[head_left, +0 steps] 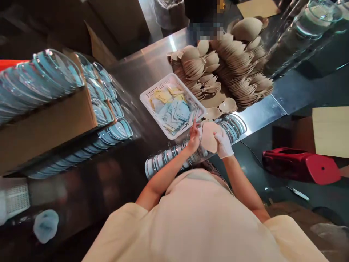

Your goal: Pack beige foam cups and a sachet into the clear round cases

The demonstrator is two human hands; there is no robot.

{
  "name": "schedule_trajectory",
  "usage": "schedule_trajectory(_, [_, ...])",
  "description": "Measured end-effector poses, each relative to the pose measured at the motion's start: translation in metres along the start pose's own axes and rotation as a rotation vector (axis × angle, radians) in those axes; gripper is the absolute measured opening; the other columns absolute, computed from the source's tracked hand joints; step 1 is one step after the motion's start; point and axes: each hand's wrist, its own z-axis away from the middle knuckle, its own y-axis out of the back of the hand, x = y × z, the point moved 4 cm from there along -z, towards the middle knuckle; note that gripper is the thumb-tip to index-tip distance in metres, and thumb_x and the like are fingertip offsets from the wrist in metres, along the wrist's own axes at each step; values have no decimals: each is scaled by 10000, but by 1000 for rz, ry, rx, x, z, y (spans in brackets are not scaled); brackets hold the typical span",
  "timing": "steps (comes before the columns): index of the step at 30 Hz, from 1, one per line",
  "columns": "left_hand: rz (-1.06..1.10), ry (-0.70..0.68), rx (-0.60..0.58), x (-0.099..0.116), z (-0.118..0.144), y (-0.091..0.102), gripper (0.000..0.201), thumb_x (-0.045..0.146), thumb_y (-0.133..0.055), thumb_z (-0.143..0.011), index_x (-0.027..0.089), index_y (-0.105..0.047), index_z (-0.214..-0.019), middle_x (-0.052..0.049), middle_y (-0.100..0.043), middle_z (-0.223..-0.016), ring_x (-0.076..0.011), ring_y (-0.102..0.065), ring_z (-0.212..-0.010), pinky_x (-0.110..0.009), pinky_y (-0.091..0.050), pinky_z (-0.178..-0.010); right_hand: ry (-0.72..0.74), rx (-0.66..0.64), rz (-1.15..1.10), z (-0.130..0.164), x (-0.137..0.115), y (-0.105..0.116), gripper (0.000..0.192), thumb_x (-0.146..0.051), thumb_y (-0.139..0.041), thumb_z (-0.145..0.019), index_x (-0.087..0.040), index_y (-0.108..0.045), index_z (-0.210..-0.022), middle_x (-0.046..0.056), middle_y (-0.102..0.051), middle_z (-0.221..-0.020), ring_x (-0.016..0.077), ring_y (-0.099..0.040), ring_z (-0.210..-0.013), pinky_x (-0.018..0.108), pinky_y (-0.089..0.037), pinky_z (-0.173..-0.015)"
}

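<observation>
Both hands meet just in front of the white basket (171,105), holding one beige bowl (209,136) between them. A bare left hand (193,140) pinches the bowl's near rim with its fingers raised, while the right hand (223,145), in a white glove, closes around the opposite edge. This bowl is shallow, matte and rounded, like pressed paper or fibre.

That basket is perforated plastic, rectangular, and filled with flat sachets (171,109) in pale blue and yellow. Behind it and to its right lie long leaning stacks of the same beige bowls (234,72), nested tightly and fanned like shells; a few loose ones sit just right of the basket. Directly below the basket, a row of clear round lids (174,154) runs on edge under the hands.

All of this rests on a brushed steel bench (152,65) that catches a bright strip of light; the room around it is dim. Left of the basket, more clear lids (54,76) are packed in a brown cardboard box (46,127). Far right of the basket, a red plastic stool (302,165) lies on the dark floor.
</observation>
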Motion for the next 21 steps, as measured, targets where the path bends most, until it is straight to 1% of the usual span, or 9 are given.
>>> schedule_trajectory(2, [46, -37, 45, 0, 11, 32, 729, 699, -215, -1060, 304, -214, -1672, -135, -562, -1511, -277, -628, -1290, -468, -571, -1043, -21, -5, -11, 13, 2, 12, 734, -521, -767, -738, -291, -554, -1402, 52, -680, -1379, 316, -658, -1233, 494, -578, -1036])
schedule_trajectory(3, [-3, -74, 12, 0, 19, 46, 750, 727, -240, -1045, 292, -282, -1654, -138, -605, -1466, -273, -660, -1237, -457, -585, -1012, -35, -6, 18, 20, 5, 20, 728, -517, -751, -744, -290, -556, -1407, 56, -674, -1390, 322, -653, -1240, 509, -572, -1038])
schedule_trajectory(5, [-237, -149, -168, -5, 38, 68, 763, 743, -454, -992, 254, -452, -1577, -147, -651, -1425, -298, -641, -1285, -486, -529, -1104, -31, 23, 187, 37, 11, 38, 713, -494, -743, -741, -263, -577, -1394, 77, -661, -1404, 337, -626, -1272, 531, -535, -1083])
schedule_trajectory(7, [-539, -187, -369, -18, 57, 78, 788, 659, -697, -896, 222, -524, -1529, -158, -594, -1517, -341, -511, -1452, -528, -399, -1235, 36, 48, 456, 55, 20, 42, 688, -437, -736, -750, -233, -593, -1391, 96, -636, -1433, 338, -584, -1324, 519, -470, -1158])
schedule_trajectory(10, [-801, -166, -503, -41, 75, 82, 933, 442, -833, -800, 179, -425, -1597, -160, -426, -1661, -344, -343, -1571, -526, -290, -1306, 136, -41, 890, 72, 42, 7, 671, -322, -669, -813, -217, -554, -1466, 120, -595, -1463, 310, -602, -1286, 448, -476, -1138])
schedule_trajectory(14, [-834, -102, -463, -55, 75, 79, 1076, 349, -832, -745, 133, -293, -1652, -184, -410, -1663, -339, -383, -1546, -500, -334, -1292, 140, -178, 1399, 62, 82, -68, 585, -192, -560, -897, -166, -540, -1482, 185, -622, -1349, 288, -659, -1099, 385, -544, -928])
schedule_trajectory(16, [-811, -83, -446, -56, 73, 79, 1143, 320, -831, -716, 130, -231, -1670, -188, -407, -1663, -345, -400, -1534, -499, -370, -1271, 229, -230, 1521, 48, 97, -88, 505, -188, -509, -948, -120, -562, -1445, 223, -614, -1370, 317, -613, -1201, 426, -514, -988])
schedule_trajectory(18, [-795, -80, -439, -56, 72, 80, 1160, 304, -823, -707, 134, -208, -1676, -186, -400, -1668, -346, -409, -1529, -498, -383, -1263, 408, -247, 1550, 38, 105, -88, 474, -249, -509, -981, -101, -563, -1428, 244, -540, -1496, 359, -490, -1383, 532, -409, -1133])
schedule_trajectory(21, [-788, -86, -416, -54, 74, 80, 1118, 350, -823, -732, 149, -246, -1668, -174, -397, -1673, -347, -409, -1531, -509, -361, -1274, 657, -239, 1480, 34, 112, -59, 551, -313, -539, -972, -117, -497, -1485, 221, -399, -1641, 359, -327, -1528, 609, -252, -1235])
